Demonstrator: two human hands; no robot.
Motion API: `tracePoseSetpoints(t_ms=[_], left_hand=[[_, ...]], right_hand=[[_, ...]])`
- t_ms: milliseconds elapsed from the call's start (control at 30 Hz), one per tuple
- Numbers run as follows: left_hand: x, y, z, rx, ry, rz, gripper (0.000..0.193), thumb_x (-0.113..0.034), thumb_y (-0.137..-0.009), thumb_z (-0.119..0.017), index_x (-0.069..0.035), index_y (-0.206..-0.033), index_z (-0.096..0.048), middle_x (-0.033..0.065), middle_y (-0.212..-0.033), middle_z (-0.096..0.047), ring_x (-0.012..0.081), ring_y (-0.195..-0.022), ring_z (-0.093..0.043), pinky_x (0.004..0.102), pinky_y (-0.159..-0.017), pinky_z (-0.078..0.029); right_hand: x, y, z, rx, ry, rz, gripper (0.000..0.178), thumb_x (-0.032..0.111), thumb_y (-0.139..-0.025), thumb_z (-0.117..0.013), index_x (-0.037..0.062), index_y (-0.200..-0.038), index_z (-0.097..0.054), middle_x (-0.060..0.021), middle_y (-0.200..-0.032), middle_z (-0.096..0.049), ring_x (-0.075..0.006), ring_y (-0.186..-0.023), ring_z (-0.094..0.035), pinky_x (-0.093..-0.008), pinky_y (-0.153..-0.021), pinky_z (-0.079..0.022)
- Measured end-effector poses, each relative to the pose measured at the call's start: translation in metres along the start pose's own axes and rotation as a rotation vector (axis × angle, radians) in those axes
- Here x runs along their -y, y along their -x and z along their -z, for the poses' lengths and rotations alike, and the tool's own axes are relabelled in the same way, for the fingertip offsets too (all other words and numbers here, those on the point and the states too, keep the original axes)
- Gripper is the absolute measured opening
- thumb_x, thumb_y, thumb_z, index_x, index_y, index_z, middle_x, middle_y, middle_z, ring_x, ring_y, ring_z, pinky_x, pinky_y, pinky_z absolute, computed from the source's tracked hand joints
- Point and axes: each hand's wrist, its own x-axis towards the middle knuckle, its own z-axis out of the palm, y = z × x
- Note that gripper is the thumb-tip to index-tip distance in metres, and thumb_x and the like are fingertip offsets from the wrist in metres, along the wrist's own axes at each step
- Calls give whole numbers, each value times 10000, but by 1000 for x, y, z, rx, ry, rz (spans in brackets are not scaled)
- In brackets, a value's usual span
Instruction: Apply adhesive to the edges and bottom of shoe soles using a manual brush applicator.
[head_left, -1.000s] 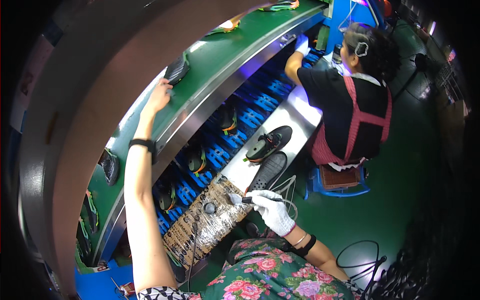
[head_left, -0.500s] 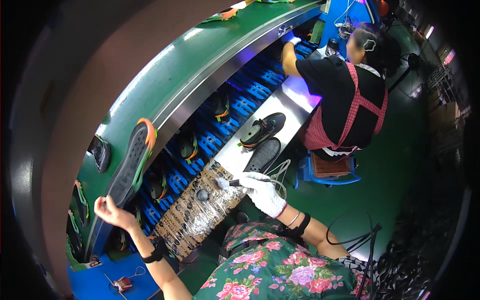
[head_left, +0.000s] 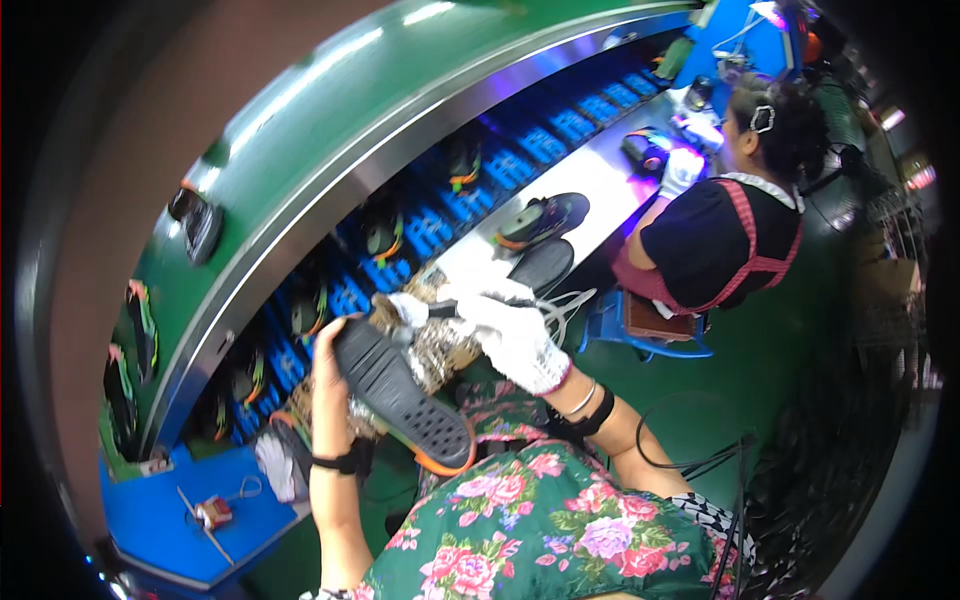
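My bare left hand (head_left: 328, 375) grips a black shoe sole (head_left: 405, 395) with an orange rim by one end. The sole slants toward my apron, and its perforated end points at me. My right hand (head_left: 515, 340), in a white knit glove, is closed around the dark handle of a brush (head_left: 404, 309). The brush's pale, blurred tip is just above and right of the sole, apart from it. Below both hands is film-wrapped cardboard (head_left: 455, 362), partly covered. Beyond, a dark shoe upper (head_left: 548, 220) and another black sole (head_left: 545, 264) lie on a white board.
A curved green conveyor (head_left: 290, 150) carries shoe parts on the left. Beside it, a lower line of blue racks (head_left: 430, 232) holds shoe uppers. A co-worker (head_left: 715, 235) sits at right on a blue stool (head_left: 650, 325), gloved hand by a shoe. A blue table (head_left: 170, 530) stands lower left.
My left hand has brought the sole from above the green conveyor toward my body and turned it. The brush has moved slightly left and up. The co-worker's hand has come back from the racks.
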Motion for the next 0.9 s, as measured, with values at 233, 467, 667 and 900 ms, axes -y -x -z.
tracePoseSetpoints(t_ms=[233,467,667,900], left_hand=[[50,21,-26,506,476,205,1125,-863,-843,-465,-9,-1564,-335,308,-1552,-398,470,-1419,-426,579,-1166,-379],[106,78,-49,490,564,335,1227,-1024,-726,-284,-79,-1487,-465,290,-1287,-615,472,-1127,-639,625,-1044,-472],[62,76,-83,405,547,190,1274,-1038,-709,-132,-46,-1432,-475,218,-1045,-676,395,-969,-707,525,-888,-579],[37,82,-120,542,765,133,1262,-1033,-719,-208,-28,-1433,-475,229,-1105,-670,408,-916,-706,535,-837,-589]], right_hand=[[21,-11,-8,178,467,431,286,16,-916,-568,67,-1147,-730,-120,-1127,-741,-250,-943,-693,-344,-816,-543],[24,-7,-20,151,-52,-107,195,43,-913,-706,-35,-1084,-756,-118,-1053,-769,-159,-951,-717,-303,-869,-569],[45,-7,-29,146,-412,-324,208,5,-890,-739,-37,-1094,-753,-110,-921,-760,-136,-786,-723,-266,-655,-599],[55,-16,-26,117,-56,29,180,-33,-841,-747,-54,-1020,-743,-90,-908,-747,-148,-786,-709,-280,-713,-571]])
